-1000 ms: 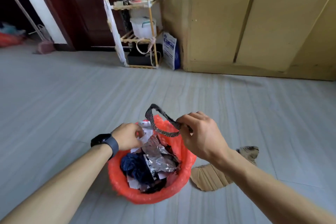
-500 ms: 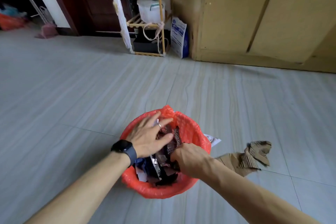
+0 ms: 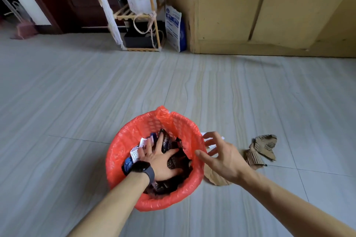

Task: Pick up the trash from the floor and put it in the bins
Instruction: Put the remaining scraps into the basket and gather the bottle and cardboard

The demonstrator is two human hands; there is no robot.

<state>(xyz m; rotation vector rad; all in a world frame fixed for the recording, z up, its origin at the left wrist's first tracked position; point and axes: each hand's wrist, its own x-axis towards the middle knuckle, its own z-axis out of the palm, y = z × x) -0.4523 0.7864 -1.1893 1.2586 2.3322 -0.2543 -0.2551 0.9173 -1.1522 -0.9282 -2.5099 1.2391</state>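
Down in the red-lined bin (image 3: 123, 140), the left hand (image 3: 161, 161) lies flat, fingers spread, pressing on the dark wrappers (image 3: 167, 140). Just right of the rim, the right hand (image 3: 221, 157) hovers, fingers splayed, holding nothing. Torn cardboard (image 3: 264, 146) lies on the floor beyond it; a wooden rack (image 3: 154, 15) stands farther off.

Left grip (image 3: 161, 163) flat, right grip (image 3: 221, 157) splayed.

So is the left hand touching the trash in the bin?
Touching: the head view shows the left hand pressed flat on the trash inside the bin.
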